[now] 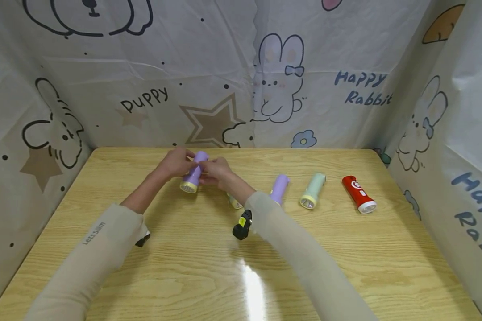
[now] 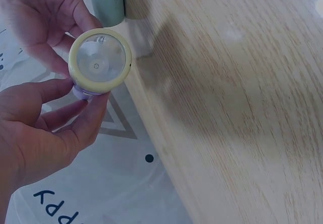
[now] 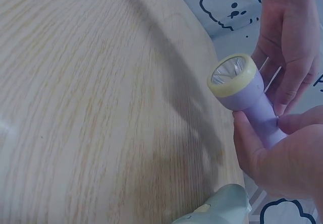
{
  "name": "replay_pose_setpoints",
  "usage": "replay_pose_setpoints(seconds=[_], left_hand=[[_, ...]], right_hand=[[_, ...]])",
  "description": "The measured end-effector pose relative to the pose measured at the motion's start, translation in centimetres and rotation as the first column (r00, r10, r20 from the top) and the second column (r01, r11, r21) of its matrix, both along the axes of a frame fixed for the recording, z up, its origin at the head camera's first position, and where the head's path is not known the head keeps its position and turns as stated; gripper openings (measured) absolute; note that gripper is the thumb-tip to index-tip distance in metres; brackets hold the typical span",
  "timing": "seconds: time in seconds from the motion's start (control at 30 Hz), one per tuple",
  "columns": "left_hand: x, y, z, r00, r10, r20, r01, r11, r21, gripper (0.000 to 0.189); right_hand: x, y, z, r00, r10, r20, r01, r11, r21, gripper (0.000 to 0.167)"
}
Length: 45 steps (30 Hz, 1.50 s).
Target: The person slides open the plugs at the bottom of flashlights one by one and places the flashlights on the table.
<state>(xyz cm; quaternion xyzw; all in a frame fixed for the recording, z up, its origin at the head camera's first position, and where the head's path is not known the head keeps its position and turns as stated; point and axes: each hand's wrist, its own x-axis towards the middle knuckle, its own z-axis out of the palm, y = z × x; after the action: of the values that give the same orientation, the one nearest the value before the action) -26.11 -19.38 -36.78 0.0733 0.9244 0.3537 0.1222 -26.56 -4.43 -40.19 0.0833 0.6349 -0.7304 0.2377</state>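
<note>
A purple flashlight (image 1: pixel 194 173) with a pale yellow rim is held above the back left of the table, its lens end tilted down and toward the front. My left hand (image 1: pixel 177 162) grips it from the left, fingers and thumb on the body. From the right, my right hand (image 1: pixel 218 170) pinches the same body. In the left wrist view the round clear lens (image 2: pixel 98 60) faces the camera. The right wrist view shows the flashlight's purple barrel (image 3: pixel 260 118) between both hands. Beneath my right wrist lies a pale green flashlight (image 3: pixel 224 205), mostly hidden in the head view.
Right of my arm lie another purple flashlight (image 1: pixel 280 187), partly covered by the sleeve, a mint green flashlight (image 1: pixel 314 189) and a red flashlight (image 1: pixel 358 194) with a white rim. Printed cloth walls (image 1: pixel 209 67) enclose the back and sides of the wooden table (image 1: pixel 193 267).
</note>
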Motion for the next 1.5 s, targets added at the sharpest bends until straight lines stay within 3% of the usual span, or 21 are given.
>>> replay_pose_setpoints(seconds=[0.5,0.73,1.5], left_hand=[[0.2,0.1,-0.1,0.999,-0.005,-0.045,0.006,0.999,0.032,0.049],[0.4,0.1,-0.1,0.999,0.018,-0.035,-0.016,0.998,0.066,0.051],[1.7,0.9,-0.5,0.977,0.091,-0.192,-0.067,0.990,0.127,0.049]], right_hand=[[-0.1,0.6,0.5,1.000,-0.016,-0.003,0.016,1.000,0.025,0.032],[-0.1,0.8,0.8,1.000,-0.012,-0.017,0.013,1.000,0.016,0.036],[0.2,1.2,1.7,0.997,-0.032,-0.065,0.029,0.999,-0.044,0.046]])
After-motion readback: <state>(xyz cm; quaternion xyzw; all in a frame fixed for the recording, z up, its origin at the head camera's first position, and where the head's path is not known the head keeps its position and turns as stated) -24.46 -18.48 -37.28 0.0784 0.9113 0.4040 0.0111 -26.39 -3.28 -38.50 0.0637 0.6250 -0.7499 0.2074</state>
